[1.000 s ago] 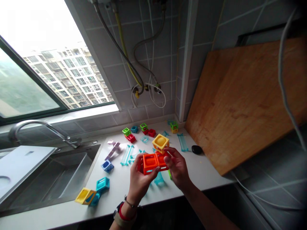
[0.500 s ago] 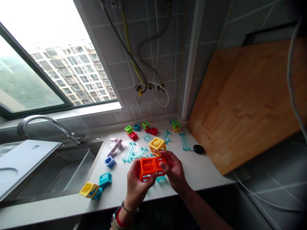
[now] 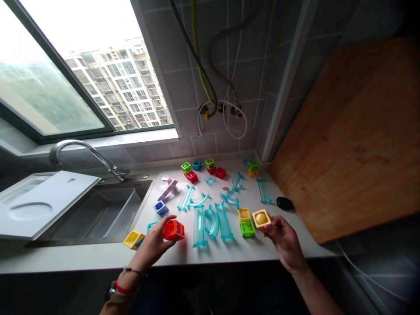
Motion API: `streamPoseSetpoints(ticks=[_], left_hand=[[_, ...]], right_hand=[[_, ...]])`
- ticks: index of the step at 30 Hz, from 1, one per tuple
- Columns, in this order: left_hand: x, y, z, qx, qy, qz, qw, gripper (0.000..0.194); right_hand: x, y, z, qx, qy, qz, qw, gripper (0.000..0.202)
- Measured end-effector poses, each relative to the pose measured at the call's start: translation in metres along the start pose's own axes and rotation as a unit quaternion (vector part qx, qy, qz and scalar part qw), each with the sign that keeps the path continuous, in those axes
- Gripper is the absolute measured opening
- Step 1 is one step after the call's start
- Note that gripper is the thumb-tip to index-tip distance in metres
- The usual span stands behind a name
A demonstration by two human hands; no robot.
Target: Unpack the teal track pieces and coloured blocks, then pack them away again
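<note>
At the left of the counter, my left hand (image 3: 154,240) is closed around an orange-red hollow cube block (image 3: 173,230), holding it by its sides. My right hand (image 3: 286,240) grips a yellow cube block (image 3: 261,218) with a rounded centre, at the right. Just left of that one, a yellow block (image 3: 243,213) and a green block (image 3: 247,228) sit together on the counter. Between my hands lie clear teal track pieces: a straight one (image 3: 199,226), a curved one (image 3: 211,222) and another straight one (image 3: 224,221). Under my left wrist, a teal block is partly hidden.
A yellow block (image 3: 134,239) stands near the sink (image 3: 111,218). Beyond it are a blue block (image 3: 160,208) and a lilac piece (image 3: 169,189). Several green and red blocks line the back. A black object (image 3: 285,203) lies beside the leaning wooden board (image 3: 354,144).
My hands have moved apart: the left has carried the orange-red block leftward, and the right, now off it, holds the yellow cube at the right. The view has shifted.
</note>
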State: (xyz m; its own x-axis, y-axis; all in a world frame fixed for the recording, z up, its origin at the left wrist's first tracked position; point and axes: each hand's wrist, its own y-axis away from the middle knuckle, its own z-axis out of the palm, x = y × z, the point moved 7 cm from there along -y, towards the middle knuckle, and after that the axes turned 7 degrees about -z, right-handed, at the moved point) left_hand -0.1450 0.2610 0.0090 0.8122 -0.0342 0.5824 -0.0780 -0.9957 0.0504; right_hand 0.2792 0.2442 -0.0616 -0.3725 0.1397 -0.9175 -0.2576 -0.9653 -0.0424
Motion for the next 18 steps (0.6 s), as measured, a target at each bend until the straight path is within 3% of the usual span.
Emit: streamPoseSetpoints(ticks=[6, 8, 11, 14, 16, 18], left_hand=[[-0.003, -0.021, 0.025, -0.040, 0.030, 0.043, 0.998, 0.067], [-0.002, -0.019, 0.022, -0.031, 0.030, 0.039, 0.998, 0.079], [0.001, -0.002, 0.004, -0.003, 0.037, 0.033, 0.999, 0.090], [-0.006, 0.028, -0.026, 0.078, 0.059, 0.017, 0.995, 0.068], [-0.026, 0.051, -0.050, 0.191, 0.041, -0.012, 0.981, 0.056], [-0.057, 0.070, -0.065, 0.297, 0.003, -0.052, 0.953, 0.069]], right_hand=[[0.009, 0.010, -0.043, 0.020, 0.070, 0.024, 0.997, 0.036], [0.011, 0.012, -0.050, 0.027, 0.063, 0.034, 0.997, 0.037], [0.015, 0.016, -0.048, 0.031, 0.017, 0.059, 0.998, 0.038], [0.014, 0.024, -0.031, 0.046, -0.043, 0.089, 0.994, 0.037], [0.011, 0.029, -0.011, 0.048, -0.075, 0.106, 0.990, 0.035], [0.008, 0.031, 0.017, 0.006, -0.107, 0.124, 0.987, 0.038]])
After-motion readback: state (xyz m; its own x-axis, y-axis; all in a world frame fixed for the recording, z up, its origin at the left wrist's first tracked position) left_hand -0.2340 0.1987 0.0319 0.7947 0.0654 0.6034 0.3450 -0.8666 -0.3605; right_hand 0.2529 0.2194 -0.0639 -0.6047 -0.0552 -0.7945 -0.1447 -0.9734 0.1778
